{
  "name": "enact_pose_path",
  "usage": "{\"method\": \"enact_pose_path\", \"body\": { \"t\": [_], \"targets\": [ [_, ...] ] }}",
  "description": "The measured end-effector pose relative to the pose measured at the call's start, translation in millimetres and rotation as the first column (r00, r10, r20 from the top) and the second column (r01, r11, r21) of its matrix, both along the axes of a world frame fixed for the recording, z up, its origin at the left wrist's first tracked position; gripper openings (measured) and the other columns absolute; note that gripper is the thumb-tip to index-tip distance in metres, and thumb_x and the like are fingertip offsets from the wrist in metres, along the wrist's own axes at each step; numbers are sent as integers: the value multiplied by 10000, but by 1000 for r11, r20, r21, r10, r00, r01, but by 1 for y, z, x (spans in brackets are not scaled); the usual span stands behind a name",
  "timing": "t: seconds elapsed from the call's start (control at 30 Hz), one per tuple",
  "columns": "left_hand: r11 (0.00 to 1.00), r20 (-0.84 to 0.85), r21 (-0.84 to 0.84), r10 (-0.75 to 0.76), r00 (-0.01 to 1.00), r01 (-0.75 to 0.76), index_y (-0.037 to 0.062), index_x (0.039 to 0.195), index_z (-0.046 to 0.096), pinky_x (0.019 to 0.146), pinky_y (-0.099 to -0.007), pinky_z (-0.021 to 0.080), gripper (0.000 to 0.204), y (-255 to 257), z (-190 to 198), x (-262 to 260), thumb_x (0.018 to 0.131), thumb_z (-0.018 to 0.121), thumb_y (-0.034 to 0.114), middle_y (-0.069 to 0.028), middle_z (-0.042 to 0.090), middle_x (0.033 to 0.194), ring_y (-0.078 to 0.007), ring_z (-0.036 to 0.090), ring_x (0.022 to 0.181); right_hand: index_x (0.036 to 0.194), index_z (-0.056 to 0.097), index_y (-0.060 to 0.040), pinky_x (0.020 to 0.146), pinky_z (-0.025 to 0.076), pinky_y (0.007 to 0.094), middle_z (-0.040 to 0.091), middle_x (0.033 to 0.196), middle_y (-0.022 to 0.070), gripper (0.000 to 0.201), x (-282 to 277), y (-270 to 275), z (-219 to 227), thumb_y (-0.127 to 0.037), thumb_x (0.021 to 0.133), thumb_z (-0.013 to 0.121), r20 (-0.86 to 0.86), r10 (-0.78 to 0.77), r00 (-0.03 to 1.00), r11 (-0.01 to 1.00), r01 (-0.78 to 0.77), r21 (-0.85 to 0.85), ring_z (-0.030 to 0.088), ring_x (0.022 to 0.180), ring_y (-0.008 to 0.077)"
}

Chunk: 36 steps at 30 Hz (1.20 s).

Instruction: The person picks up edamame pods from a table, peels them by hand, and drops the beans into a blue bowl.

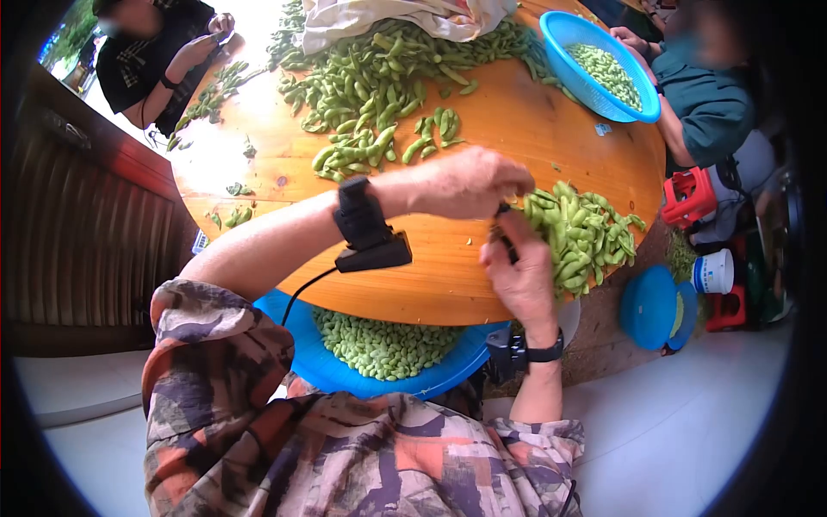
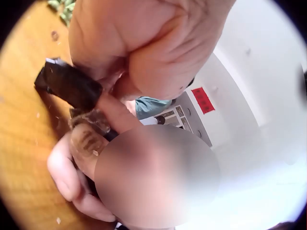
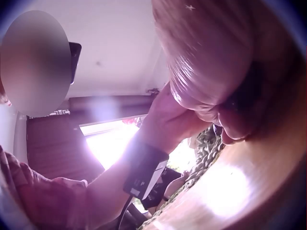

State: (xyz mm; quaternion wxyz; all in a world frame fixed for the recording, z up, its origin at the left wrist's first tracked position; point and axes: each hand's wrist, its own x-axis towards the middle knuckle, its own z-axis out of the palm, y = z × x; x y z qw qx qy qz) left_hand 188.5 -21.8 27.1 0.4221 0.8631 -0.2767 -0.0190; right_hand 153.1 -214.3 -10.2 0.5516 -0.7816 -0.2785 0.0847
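Green pods [image 1: 586,233] are lying in a loose pile on the desk [image 1: 448,267], to the right of both hands. Its long side is running from the far edge back toward the person, while single pods are pointing every way. The right hand [image 1: 524,276] is sitting nearer, alongside the pile's left flank; the left hand [image 1: 469,183] is reaching across the desk from the left, its fingertips ending just beside the pile's far left corner. Both hands are meeting with bent fingers, and one finger of the right is wearing a black wrap [image 2: 72,86]. Whether either is pinching a pod I cannot tell, since the fingers are hiding the gap between them.

Counting up: two hands are working at one near pile, one small cluster [image 1: 446,123] is lying beyond the left forearm, and one large heap [image 1: 362,95] is spreading farther back, partly under one pale cloth [image 1: 345,26]. One blue basin [image 1: 469,353] is holding shelled beans below the near edge, and one blue basket [image 1: 646,103] is holding more at the far right. Individual pods are overlapping too much for counting.
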Motion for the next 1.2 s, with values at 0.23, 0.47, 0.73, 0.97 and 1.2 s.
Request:
{"method": "enact_pose_path", "body": {
  "t": [0.23,0.47,0.73,0.97,1.2],
  "targets": [
    [823,200,214,490,849,-525,0,837,658,570,-337,496,174,92,8,12,885,641,166,-111,613,641,-187,650,608,1196,569,16,521,437,222,570,782,20,256,49,-77,-22,-41,954,509,-18,-470,882,879,470,82,517,615,69],
    [668,221,525,491,842,-528,38,795,677,785,-413,506,284,80,-13,-10,757,771,303,-124,655,820,-305,639,892,1272,541,53,463,399,224,580,712,51,335,50,-141,-24,-71,962,515,40,-834,551,552,828,103,482,541,65],
    [863,248,148,440,863,-482,29,920,660,714,-385,519,114,68,-2,-31,836,633,102,-131,647,889,-311,637,794,1178,615,13,437,322,196,476,644,-53,240,-33,-29,21,-83,965,563,-142,-528,837,844,536,21,407,520,16],
    [763,-693,-422,77,717,-490,22,976,608,495,-204,375,163,32,6,-109,978,619,185,39,523,650,-37,492,567,1261,551,71,461,338,194,459,663,-38,314,-50,23,37,-60,976,557,-579,34,814,902,225,368,410,535,28],
    [529,-665,-536,215,715,-658,32,866,587,482,-200,339,165,13,-14,-137,927,688,147,49,516,623,-15,434,547,1257,537,81,462,317,196,452,673,-39,309,-56,33,31,-49,976,550,-722,224,655,881,180,437,388,542,37]
  ]
}}
